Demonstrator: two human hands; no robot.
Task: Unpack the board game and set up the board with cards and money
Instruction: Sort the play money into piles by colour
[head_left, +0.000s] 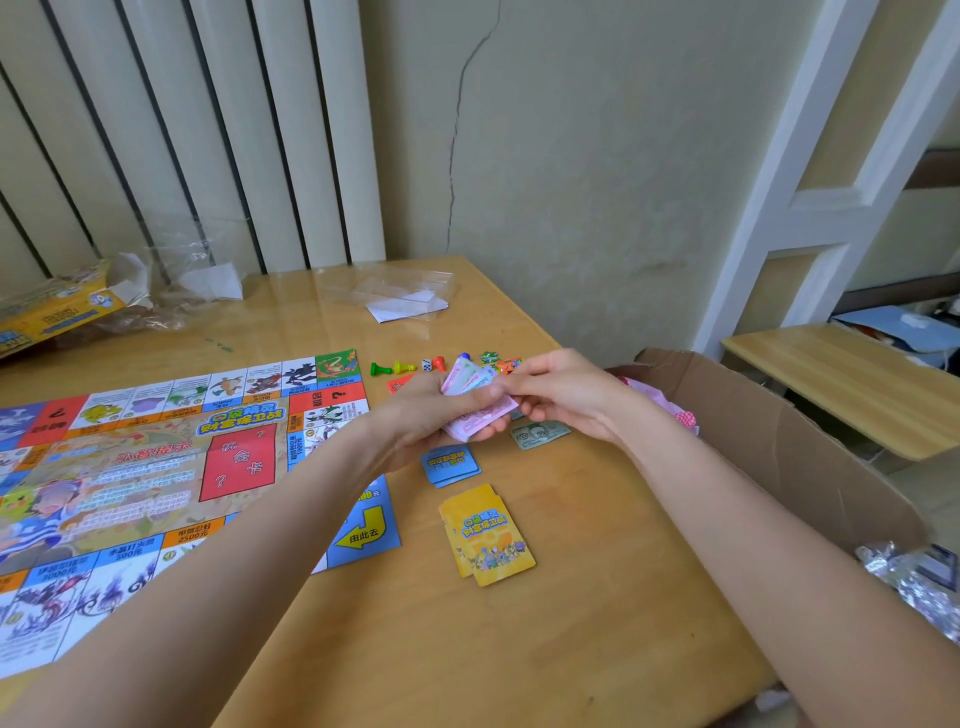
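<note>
Behind your tabletop (597, 597) stand a white ribbed radiator (197, 130) and a cracked, pale wall (571, 156). At the far left edge lies the yellow game box (47, 317), with crumpled clear wrap (176, 280) just beside it. Nearer you, the board (156, 467) is spread flat across the left half of the tabletop, and your left forearm crosses over its right corner. Further back, more clear plastic covers a white paper (405, 304).

Just past the board's far right corner you have a green pawn (381, 369), a yellow pawn (404, 367), a die (426, 365) and a red pawn (439, 362) in a row.

Your left hand (436, 415) curls its fingers under a stack of money (475, 400), thumb on top. Your right hand (561, 395) meets it from the right, thumb and fingers pinching the stack's edge. Both hold the money above the tabletop.

Below the hands lie blue cards (451, 465), and nearer you a yellow deck (488, 535), both beside the board. A green bill (540, 434) lies flat under your right wrist.

At the right stands an open cardboard box (779, 431) with something pink inside, touching the tabletop's edge.
</note>
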